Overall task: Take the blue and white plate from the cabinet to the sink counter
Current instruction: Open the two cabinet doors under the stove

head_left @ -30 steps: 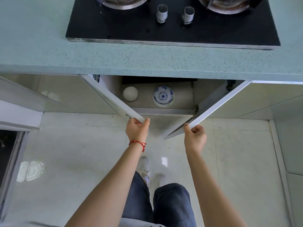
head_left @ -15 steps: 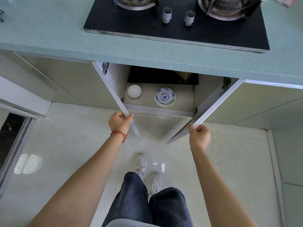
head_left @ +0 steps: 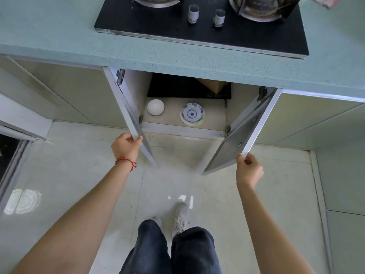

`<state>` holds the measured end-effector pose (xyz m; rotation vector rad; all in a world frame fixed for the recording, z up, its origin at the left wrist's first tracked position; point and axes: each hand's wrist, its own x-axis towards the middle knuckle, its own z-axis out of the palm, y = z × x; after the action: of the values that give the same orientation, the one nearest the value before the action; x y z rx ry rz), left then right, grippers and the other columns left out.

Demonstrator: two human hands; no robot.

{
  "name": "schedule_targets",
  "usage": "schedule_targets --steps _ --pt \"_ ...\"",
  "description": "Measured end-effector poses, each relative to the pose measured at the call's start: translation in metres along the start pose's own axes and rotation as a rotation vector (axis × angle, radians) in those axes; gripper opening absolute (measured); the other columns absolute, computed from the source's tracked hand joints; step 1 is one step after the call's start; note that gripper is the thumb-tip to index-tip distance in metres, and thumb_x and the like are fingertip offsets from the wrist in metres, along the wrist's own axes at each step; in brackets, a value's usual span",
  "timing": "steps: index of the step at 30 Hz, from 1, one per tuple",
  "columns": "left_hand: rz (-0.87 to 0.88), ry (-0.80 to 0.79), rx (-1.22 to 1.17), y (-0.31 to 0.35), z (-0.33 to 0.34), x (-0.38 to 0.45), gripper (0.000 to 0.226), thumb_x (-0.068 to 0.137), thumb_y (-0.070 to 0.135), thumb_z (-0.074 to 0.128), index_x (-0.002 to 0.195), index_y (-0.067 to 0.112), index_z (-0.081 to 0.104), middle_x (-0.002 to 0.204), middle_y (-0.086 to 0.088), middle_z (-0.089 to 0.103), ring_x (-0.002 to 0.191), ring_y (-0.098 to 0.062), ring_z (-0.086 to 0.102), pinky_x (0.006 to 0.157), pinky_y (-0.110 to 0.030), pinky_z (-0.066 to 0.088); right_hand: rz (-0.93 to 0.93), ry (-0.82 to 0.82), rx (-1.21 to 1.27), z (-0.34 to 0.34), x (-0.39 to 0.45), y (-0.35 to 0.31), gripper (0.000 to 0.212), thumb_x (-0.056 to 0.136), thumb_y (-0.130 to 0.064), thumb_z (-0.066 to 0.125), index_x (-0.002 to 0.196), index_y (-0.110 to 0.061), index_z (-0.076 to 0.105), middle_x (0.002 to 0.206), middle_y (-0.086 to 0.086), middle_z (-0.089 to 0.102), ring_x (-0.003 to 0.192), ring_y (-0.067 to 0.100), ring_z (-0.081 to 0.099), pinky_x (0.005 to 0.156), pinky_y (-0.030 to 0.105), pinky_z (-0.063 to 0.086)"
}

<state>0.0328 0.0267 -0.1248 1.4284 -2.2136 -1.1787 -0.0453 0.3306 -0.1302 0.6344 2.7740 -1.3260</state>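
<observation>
My left hand (head_left: 126, 147) holds the outer edge of the left cabinet door (head_left: 126, 107), fingers closed around it, and my right hand (head_left: 249, 171) pinches the lower corner of the right cabinet door (head_left: 246, 131) in the same way. Both doors stand open. Under the green table (head_left: 177, 58) with the gas stove (head_left: 201, 24), the cabinet floor (head_left: 213, 113) is visible. The blue and white plate (head_left: 192, 114) lies there flat, right side of the middle, near the front edge. A white round bowl (head_left: 155, 107), maybe turned upside down, sits well apart to its left.

The plate looks like glazed ceramic: stiff, a little heavy for its size, smooth and slippery, and it will break if it falls on the tiled floor (head_left: 177, 184). I think it is best to free one hand, slide the fingers under the near rim with the thumb on top, and lift it level. Something pale green seems to be under the plate, perhaps a second plate, so I should lift only the top one.
</observation>
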Motion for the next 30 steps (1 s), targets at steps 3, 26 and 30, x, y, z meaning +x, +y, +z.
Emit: schedule_targets --steps 3,26,30 --pt "0.035 0.005 0.039 -0.012 -0.013 0.003 0.018 0.072 0.015 0.069 0.066 0.000 0.061 0.063 -0.010 0.057 0.063 -0.025 0.051 0.064 -0.027 0.037 0.015 0.031 -0.017 -0.009 -0.001 0.005 0.039 0.079 -0.014 0.055 0.053 -0.016 0.026 0.051 0.001 0.027 0.056 0.019 0.022 0.049 0.027 0.022" --pt "-0.007 0.101 0.136 -0.046 -0.055 0.006 0.017 0.072 0.007 0.060 0.061 -0.006 0.061 0.055 -0.021 0.052 0.059 -0.031 0.044 0.057 -0.028 0.032 0.159 0.213 0.011 -0.049 0.007 0.030 0.014 0.079 -0.014 0.050 0.071 -0.008 0.061 0.058 0.012 0.049 0.065 0.025 0.035 0.061 0.029 0.034" --pt "-0.099 0.146 0.108 -0.051 -0.060 0.007 0.019 0.076 0.012 0.059 0.076 -0.005 0.067 0.077 -0.029 0.066 0.071 -0.039 0.056 0.064 -0.034 0.042 0.215 0.256 0.033 -0.051 -0.003 0.026 0.019 0.080 -0.009 0.047 0.086 -0.005 0.065 0.070 0.019 0.059 0.071 0.033 0.049 0.072 0.033 0.042"
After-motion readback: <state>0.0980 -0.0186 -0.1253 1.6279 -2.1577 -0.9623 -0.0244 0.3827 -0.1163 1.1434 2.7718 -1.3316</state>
